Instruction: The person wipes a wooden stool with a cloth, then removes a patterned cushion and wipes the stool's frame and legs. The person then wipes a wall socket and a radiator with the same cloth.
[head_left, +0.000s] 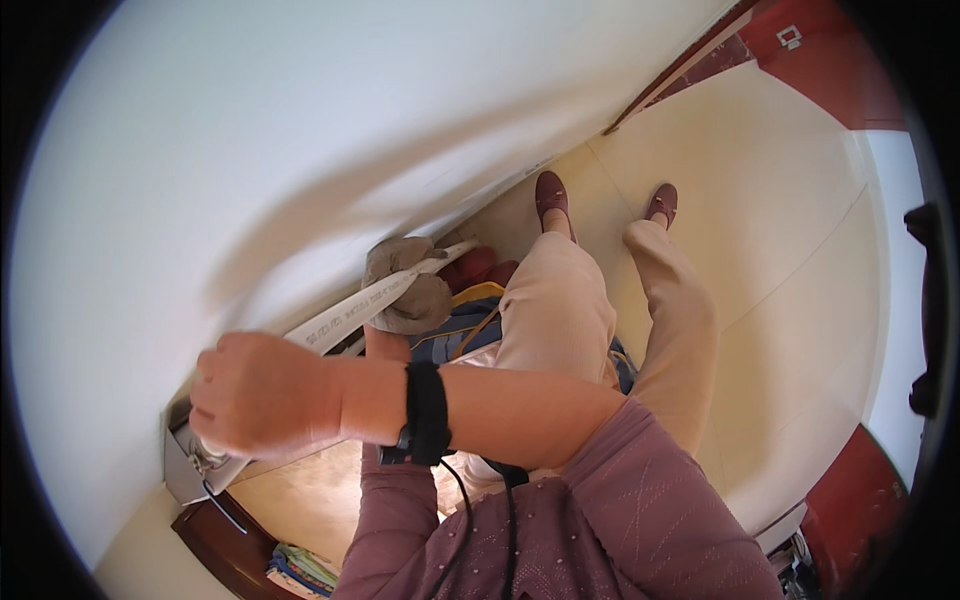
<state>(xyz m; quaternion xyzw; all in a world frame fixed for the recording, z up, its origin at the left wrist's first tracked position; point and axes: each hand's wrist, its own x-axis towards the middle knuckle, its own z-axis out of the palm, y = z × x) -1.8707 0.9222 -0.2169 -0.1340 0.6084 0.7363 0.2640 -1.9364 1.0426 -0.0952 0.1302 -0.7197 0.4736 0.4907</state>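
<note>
My right hand (262, 397) is a fist at the left, over the lower end of a long white plastic pipe (352, 311) that bears printed writing. The pipe slants up and right beside the wall. My left forearm (386, 346) passes beneath my right arm and ends at a bunched grey-brown cloth (420, 304); my left hand is hidden by the cloth, so its fingers do not show. Part of the cloth lies on each side of the pipe, which crosses over it. Just below my right fist a small metal fitting (199, 454) shows, with a dark cord hanging near it.
A white wall (225, 150) rises close on the left. Beside my legs lies a blue bag with yellow trim (461, 322), near rounded red things (476, 262). Folded cloths (304, 566) sit by dark red wood at the lower left. Red cabinet panels (832, 67) stand across the tiled floor (787, 225).
</note>
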